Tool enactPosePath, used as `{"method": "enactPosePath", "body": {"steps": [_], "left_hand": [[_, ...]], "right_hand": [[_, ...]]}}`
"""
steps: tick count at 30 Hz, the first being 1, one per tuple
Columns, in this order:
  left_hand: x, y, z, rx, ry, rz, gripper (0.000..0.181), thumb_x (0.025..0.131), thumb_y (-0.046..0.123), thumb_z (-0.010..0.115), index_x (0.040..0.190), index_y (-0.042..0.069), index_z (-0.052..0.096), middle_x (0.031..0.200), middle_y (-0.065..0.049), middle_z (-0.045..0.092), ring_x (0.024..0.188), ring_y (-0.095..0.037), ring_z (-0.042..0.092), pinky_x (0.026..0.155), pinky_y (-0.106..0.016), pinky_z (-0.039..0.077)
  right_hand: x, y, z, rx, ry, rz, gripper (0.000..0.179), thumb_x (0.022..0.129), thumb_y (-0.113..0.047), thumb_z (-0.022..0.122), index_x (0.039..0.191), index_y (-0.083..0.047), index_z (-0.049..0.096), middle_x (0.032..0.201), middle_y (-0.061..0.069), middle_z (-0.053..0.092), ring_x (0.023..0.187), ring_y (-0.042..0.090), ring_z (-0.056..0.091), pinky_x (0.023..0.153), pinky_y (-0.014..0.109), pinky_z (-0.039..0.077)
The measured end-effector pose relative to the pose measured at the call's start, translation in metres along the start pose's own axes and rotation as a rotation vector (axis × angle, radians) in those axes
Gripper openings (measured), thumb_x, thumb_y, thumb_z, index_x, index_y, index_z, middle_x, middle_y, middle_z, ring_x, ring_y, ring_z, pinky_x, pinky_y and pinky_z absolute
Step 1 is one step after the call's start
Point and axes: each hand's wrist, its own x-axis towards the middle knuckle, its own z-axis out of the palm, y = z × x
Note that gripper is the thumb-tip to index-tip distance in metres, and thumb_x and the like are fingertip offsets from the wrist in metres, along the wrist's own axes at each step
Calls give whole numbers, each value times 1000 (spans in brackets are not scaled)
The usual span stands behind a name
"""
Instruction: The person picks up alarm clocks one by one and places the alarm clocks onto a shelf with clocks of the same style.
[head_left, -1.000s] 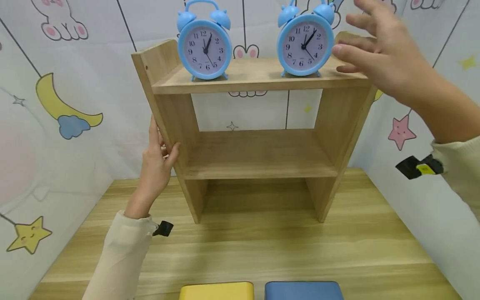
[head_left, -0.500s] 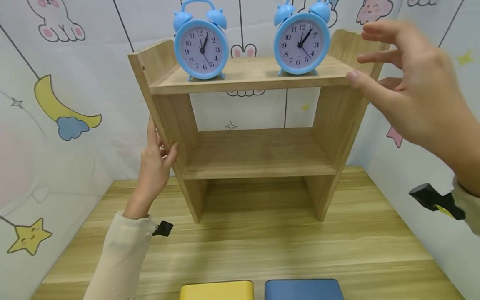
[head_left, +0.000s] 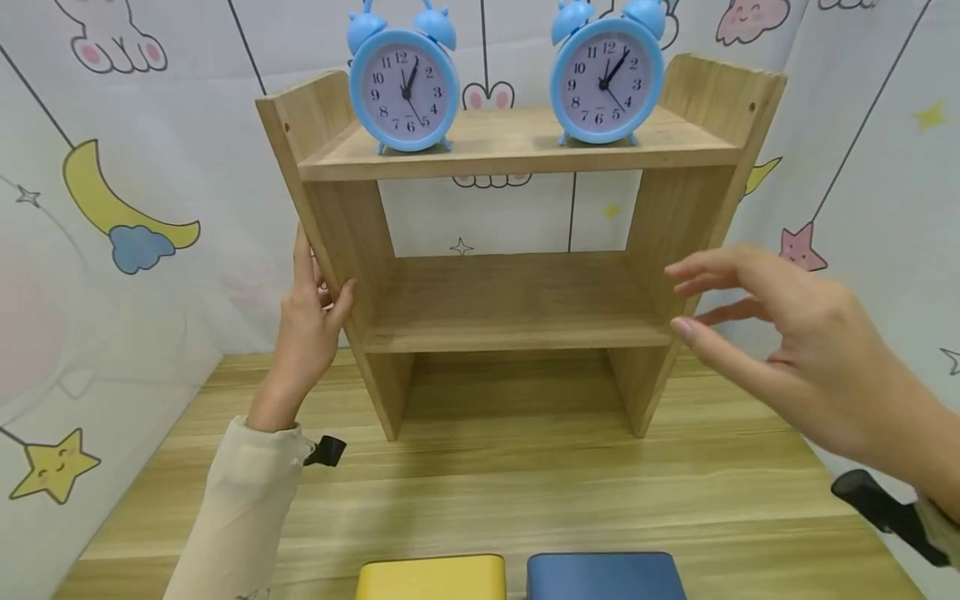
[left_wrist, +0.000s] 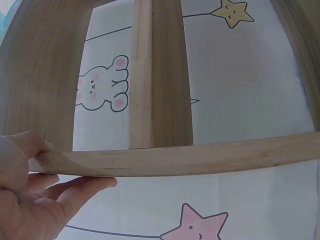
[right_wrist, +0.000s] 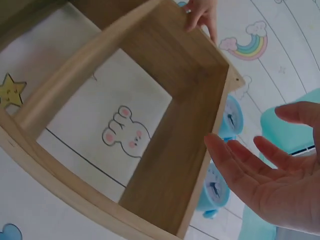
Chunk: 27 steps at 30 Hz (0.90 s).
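A light wooden two-tier shelf (head_left: pixel 510 302) stands on the wood-grain table. Two pale blue twin-bell alarm clocks sit upright on its top board: the left clock (head_left: pixel 405 92) and the right clock (head_left: pixel 607 81). My left hand (head_left: pixel 303 333) grips the shelf's left side panel. In the left wrist view, that hand (left_wrist: pixel 35 197) has its thumb on one face of the panel and fingers along the other. My right hand (head_left: pixel 810 350) hangs in the air by the right side panel, fingers relaxed and holding nothing. Its palm (right_wrist: pixel 285 195) shows bare in the right wrist view.
At the table's front edge lie a yellow box-like thing (head_left: pixel 431 577) and a blue one (head_left: pixel 606 576), both cut off by the frame. White walls with cartoon prints enclose the table (head_left: pixel 487 492). Something turquoise (right_wrist: pixel 295 132) shows in the right wrist view.
My right hand has moved away from beside the right clock and down, to the level of the middle board. My left hand keeps its grip, and the clocks stay put.
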Motion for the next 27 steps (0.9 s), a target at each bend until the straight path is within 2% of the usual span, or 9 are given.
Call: {"method": "enactPosePath", "body": {"steps": [2, 6, 12, 17, 20, 24, 25, 27], "left_hand": [[1, 0, 0, 0, 0, -1, 84, 102, 4, 53, 161, 26, -1, 137, -26, 55, 100, -48, 66, 81, -57, 57], [1, 2, 0, 1, 0, -1, 83, 102, 4, 53, 161, 26, -1, 139, -24, 54, 99, -47, 66, 81, -56, 57], [2, 2, 1, 2, 2, -5, 83, 102, 4, 53, 161, 26, -1, 138, -25, 54, 99, -47, 66, 81, -54, 58], [2, 2, 2, 9, 2, -1, 84, 101, 3, 54, 161, 24, -1, 140, -26, 52, 101, -47, 66, 81, -54, 58], [1, 2, 2, 11, 4, 2, 84, 101, 3, 54, 161, 23, -1, 141, -25, 51, 101, -47, 66, 80, -54, 58], [0, 2, 2, 14, 4, -3, 85, 101, 3, 55, 161, 23, -2, 142, -25, 51, 100, -47, 66, 80, -54, 58], [0, 2, 2, 13, 3, -5, 85, 101, 3, 55, 161, 23, -2, 142, -25, 51, 100, -47, 66, 80, -54, 58], [0, 1, 2, 13, 2, -5, 85, 101, 3, 55, 161, 23, -2, 142, -24, 51, 100, -46, 66, 80, -54, 58]], "right_hand": [[-10, -3, 5, 10, -48, 6, 51, 84, 0, 76, 131, -12, 60, 122, -2, 64, 99, 11, 66, 81, 15, 55], [-24, -21, 12, 61, -121, 70, 52, 80, 9, 76, 125, -12, 61, 123, -5, 63, 105, 7, 63, 83, 15, 54], [-58, -10, 31, 193, -248, 111, 57, 85, 4, 76, 132, -21, 56, 128, -10, 60, 112, 8, 60, 86, 20, 55], [-88, 5, 48, 277, -370, 71, 64, 86, -8, 79, 141, -20, 50, 134, -9, 57, 115, 9, 58, 88, 23, 54], [-106, 12, 59, 373, -440, 64, 71, 84, -15, 82, 145, -15, 46, 138, -5, 55, 116, 10, 58, 89, 25, 54], [-127, 21, 77, 556, -493, 58, 80, 81, -17, 85, 148, -5, 42, 141, 2, 54, 120, 16, 57, 89, 30, 55], [-132, 22, 81, 608, -512, 70, 81, 82, -17, 85, 148, -4, 41, 141, 3, 53, 122, 17, 56, 89, 31, 56], [-143, 24, 87, 728, -585, 167, 78, 83, -14, 83, 149, -8, 41, 143, 4, 52, 125, 17, 55, 91, 32, 55]]}}
